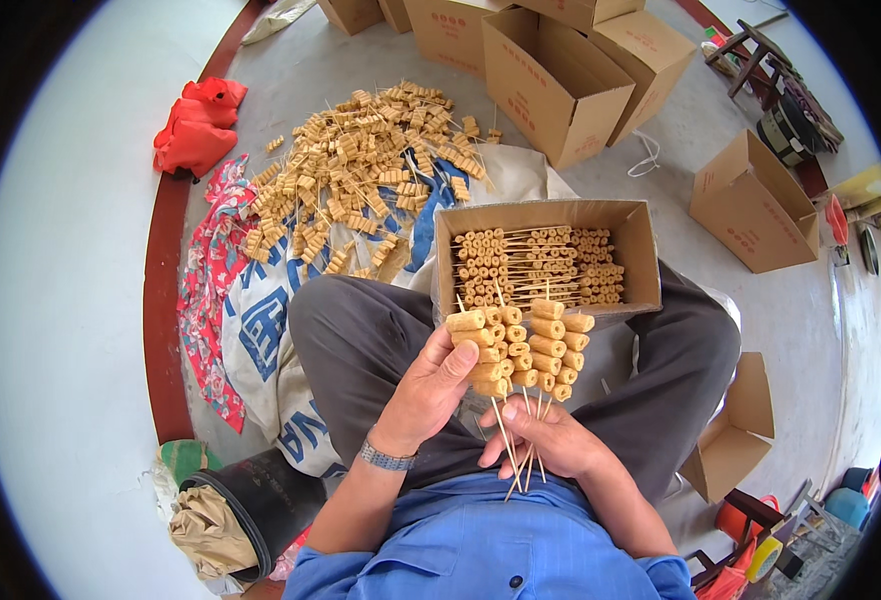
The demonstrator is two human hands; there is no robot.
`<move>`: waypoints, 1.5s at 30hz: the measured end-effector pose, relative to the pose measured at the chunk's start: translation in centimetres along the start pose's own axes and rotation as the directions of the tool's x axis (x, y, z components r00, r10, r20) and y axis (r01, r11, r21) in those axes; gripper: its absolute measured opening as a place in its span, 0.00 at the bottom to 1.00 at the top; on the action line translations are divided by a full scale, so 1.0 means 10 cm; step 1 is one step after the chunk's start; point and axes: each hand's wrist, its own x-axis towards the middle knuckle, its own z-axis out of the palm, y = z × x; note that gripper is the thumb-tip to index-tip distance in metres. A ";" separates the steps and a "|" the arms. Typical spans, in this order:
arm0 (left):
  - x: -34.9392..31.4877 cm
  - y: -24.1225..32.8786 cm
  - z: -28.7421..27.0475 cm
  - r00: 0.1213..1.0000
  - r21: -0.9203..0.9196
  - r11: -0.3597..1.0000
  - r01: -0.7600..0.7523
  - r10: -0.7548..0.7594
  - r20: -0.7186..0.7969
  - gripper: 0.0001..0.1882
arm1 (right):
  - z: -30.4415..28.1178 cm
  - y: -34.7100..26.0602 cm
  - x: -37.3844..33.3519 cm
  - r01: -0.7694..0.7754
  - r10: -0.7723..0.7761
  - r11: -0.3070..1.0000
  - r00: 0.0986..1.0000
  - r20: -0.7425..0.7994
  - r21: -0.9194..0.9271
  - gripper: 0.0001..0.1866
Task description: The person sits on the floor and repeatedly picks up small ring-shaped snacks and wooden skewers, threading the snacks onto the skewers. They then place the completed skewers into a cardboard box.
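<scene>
Several skewers of golden, hollow roll-shaped pieces (548,347) stand fanned out above my lap. My left hand (426,390) is closed on the leftmost skewer, thumb laid over its rolls. Lower down, the bare wooden sticks pass through the closed fingers of my right hand (553,438) and cross below it. Just beyond the skewers, between my knees, an open cardboard box (645,250) holds packed rows of the same skewers. Their roll ends face up and sticks lie across the middle.
A large heap of skewers (361,170) lies on a white and blue woven sheet (261,325) at far left. Open cartons (551,90) stand at the back; another carton (756,205) is on the right. A black bucket (276,500) sits near left, a red bag (199,125) farther back.
</scene>
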 end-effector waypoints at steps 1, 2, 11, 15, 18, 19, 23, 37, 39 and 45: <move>0.01 -0.01 0.01 1.000 -0.029 1.000 0.009 -0.008 0.003 0.26 | 0.00 -0.02 0.00 -0.011 0.011 1.000 1.000 0.019 -0.016 0.23; 0.01 -0.03 0.03 1.000 -0.060 0.998 0.022 -0.021 0.007 0.28 | -0.01 -0.02 0.00 -0.019 0.019 1.000 0.999 0.031 -0.016 0.23; 0.01 -0.08 0.11 0.995 -0.204 0.975 0.093 -0.095 -0.001 0.42 | 0.01 -0.04 -0.01 -0.119 0.128 0.991 0.977 0.171 -0.060 0.26; 0.02 -0.09 0.12 0.991 -0.324 0.937 0.131 -0.109 0.083 0.47 | -0.03 -0.02 -0.01 -0.157 0.159 0.987 0.956 0.246 -0.029 0.29; 0.04 -0.05 0.10 0.981 -0.319 0.930 0.180 -0.145 0.131 0.48 | -0.07 -0.03 0.00 -0.183 0.182 0.983 0.941 0.287 -0.026 0.31; 0.05 -0.05 0.08 0.978 -0.326 0.925 0.197 -0.165 0.124 0.47 | -0.08 -0.04 0.01 -0.191 0.191 0.981 0.936 0.295 -0.029 0.31; 0.03 -0.03 0.00 0.978 -0.316 0.926 0.209 -0.190 0.088 0.44 | -0.11 -0.11 0.03 -0.178 0.199 0.979 0.932 0.303 -0.095 0.33; 0.18 -0.04 0.07 0.974 -0.343 0.914 0.216 -0.176 0.144 0.49 | -0.26 -0.46 -0.11 -0.292 0.406 0.880 0.872 0.273 -0.375 0.35; 0.18 -0.07 0.12 0.983 -0.371 0.911 0.182 -0.157 0.095 0.50 | -0.26 -0.44 -0.07 -0.285 0.417 0.875 0.853 0.312 -0.390 0.33; 0.19 -0.06 0.15 0.978 -0.380 0.904 0.196 -0.154 0.139 0.52 | -0.25 -0.48 0.00 -0.336 0.477 0.857 0.804 0.355 -0.391 0.32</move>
